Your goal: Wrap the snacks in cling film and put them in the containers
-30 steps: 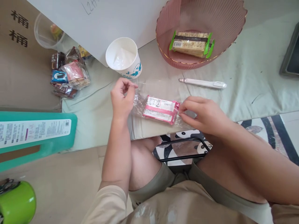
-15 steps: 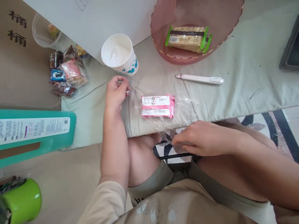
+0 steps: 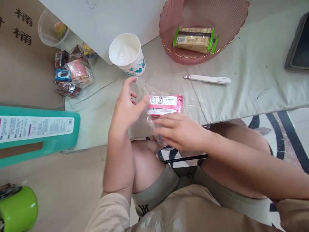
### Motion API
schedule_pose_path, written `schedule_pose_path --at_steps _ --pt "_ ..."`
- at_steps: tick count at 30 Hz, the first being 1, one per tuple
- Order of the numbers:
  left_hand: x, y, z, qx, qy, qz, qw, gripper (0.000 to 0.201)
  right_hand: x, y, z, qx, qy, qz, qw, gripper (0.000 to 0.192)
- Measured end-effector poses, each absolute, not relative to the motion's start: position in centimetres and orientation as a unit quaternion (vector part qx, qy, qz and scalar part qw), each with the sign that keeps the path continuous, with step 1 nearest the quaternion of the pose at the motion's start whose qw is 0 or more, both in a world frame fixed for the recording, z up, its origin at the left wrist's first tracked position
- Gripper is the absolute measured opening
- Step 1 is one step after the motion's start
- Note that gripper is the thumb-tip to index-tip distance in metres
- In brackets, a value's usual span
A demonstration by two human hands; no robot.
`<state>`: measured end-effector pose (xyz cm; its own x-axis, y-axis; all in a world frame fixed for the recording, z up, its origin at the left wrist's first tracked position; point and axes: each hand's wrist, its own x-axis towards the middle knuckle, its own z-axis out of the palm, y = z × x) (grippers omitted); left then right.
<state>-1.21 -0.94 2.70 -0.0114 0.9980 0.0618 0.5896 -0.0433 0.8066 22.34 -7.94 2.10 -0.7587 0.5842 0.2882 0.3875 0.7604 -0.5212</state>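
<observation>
A pink and white wrapped snack packet [image 3: 165, 104] lies label up on a sheet of clear plastic film [image 3: 155, 130] near the table's front edge. My left hand [image 3: 127, 106] is at its left end, fingers apart, the thumb tip touching the packet's corner. From the right, my right hand [image 3: 182, 131] reaches over the packet's lower edge with fingers stretched out against the crumpled film; its thumb is hidden. Behind my left fingertips stands a white paper cup [image 3: 138, 64] with blue leaf prints. A white craft knife [image 3: 207, 79] lies behind and right of the packet.
A pink ribbed glass bowl [image 3: 229, 38] holds green-ended snack packs [image 3: 194, 39]. Several wrapped snacks [image 3: 78, 72] and a clear plastic tub [image 3: 47, 30] stand at left. A teal jug [image 3: 74, 129] is at the left edge, a dark device [image 3: 299, 45] far right.
My left hand has let go of the film by the cup and spread its fingers at the packet. My right hand has moved left and up onto the packet's lower edge.
</observation>
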Motion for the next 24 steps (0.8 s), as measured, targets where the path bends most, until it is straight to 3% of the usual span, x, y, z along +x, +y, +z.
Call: schedule_pose_path --at_steps 4,7,11,13,16,20,24 --pt "-1.6 -2.1 2.9 0.677 0.632 0.261 0.273 0.081 19.4 -9.9 1.0 -0.211 -0.939 0.175 0.209 0.031" --pt "-3.1 -2.0 2.1 0.687 0.613 0.232 0.313 0.082 18.3 -10.6 0.4 -0.18 -0.949 0.178 0.187 0.029" --pt "-5.7 -1.2 0.8 0.66 0.648 0.222 0.309 0.071 19.1 -9.1 0.9 -0.205 -0.932 0.188 0.234 0.025" --pt "-6.1 -1.3 1.1 0.654 0.673 0.24 0.248 0.065 20.2 -7.6 1.4 -0.288 -0.901 0.179 0.27 0.027" --pt "-4.0 -2.3 3.5 0.671 0.655 0.309 0.159 0.051 21.7 -5.6 1.6 -0.408 -0.857 0.178 0.259 0.03" --pt "1.5 -3.4 5.8 0.748 0.538 0.303 0.244 0.03 22.4 -4.6 0.9 -0.463 -0.84 0.188 0.211 0.05" --pt "3.5 -2.0 2.7 0.691 0.564 0.388 0.232 0.022 22.7 -4.2 0.3 -0.474 -0.838 0.2 0.182 0.061"
